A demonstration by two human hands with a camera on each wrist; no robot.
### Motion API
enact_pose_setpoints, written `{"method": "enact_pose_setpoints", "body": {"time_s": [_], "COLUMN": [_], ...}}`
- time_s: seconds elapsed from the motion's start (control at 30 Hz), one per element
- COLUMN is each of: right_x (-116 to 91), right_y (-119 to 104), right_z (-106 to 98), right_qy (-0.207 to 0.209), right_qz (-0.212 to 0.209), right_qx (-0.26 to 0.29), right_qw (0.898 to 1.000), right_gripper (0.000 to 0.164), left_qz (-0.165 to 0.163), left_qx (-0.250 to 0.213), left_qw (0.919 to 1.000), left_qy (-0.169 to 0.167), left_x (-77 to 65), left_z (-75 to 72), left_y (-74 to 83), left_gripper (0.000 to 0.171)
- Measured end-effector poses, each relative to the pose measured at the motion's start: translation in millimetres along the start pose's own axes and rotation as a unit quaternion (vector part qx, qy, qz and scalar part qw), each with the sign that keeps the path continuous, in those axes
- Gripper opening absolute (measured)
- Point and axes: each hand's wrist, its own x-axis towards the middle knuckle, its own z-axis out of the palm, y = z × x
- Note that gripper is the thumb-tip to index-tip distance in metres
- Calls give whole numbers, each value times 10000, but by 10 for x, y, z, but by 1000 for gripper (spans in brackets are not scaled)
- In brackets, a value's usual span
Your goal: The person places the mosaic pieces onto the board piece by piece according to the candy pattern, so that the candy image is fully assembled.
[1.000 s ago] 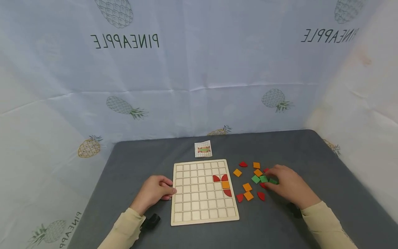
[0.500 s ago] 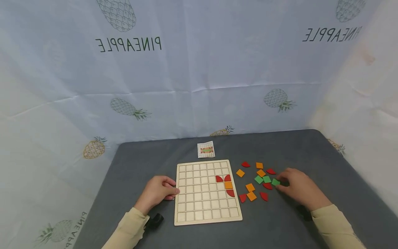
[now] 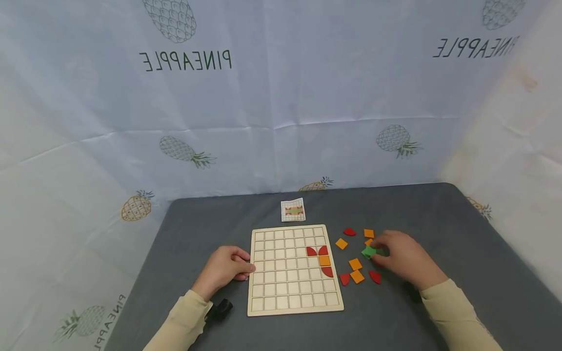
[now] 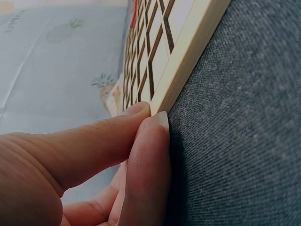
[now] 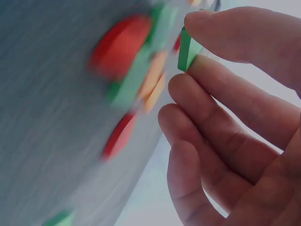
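Note:
My left hand pinches the left edge of a pale wooden grid board between thumb and finger. In the left wrist view the thumb lies on the board's rim. A small green square tile is pinched between the thumb and index finger of my right hand, raised above the loose tiles right of the board. Red quarter-round tiles and an orange square tile sit in cells at the board's right side. My right hand partly hides the pieces beneath it.
Loose orange squares and red rounded pieces lie right of the board on the grey table. Behind the board lies a small pattern card. A pineapple-print cloth hangs at the back.
My right hand first draws slightly right with the green tile, then moves left and lifts it over the other green tiles. The left hand stays at the board's edge. The head view shifts slightly.

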Motion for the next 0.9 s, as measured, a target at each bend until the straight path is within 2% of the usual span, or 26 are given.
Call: {"method": "enact_pose_setpoints", "body": {"time_s": [0.2, 0.5, 0.63, 0.9], "right_x": [169, 348, 379, 397], "right_y": [-410, -916, -1020, -1056], "right_z": [79, 236, 332, 437], "right_qy": [64, -244, -207, -63], "right_qz": [-333, -898, -1209, -1298], "right_qx": [26, 328, 232, 244], "right_qw": [9994, 9951, 9922, 9912], "right_gripper": [18, 18, 16, 14], "left_qz": [13, 39, 48, 37], "left_qx": [1, 63, 43, 70], "left_qw": [10000, 10000, 10000, 10000], "left_qy": [6, 37, 17, 19], "left_x": [5, 2, -10, -5], "left_z": [-7, -17, -11, -9], "left_y": [5, 27, 25, 12], "left_gripper": [30, 30, 30, 31]}}
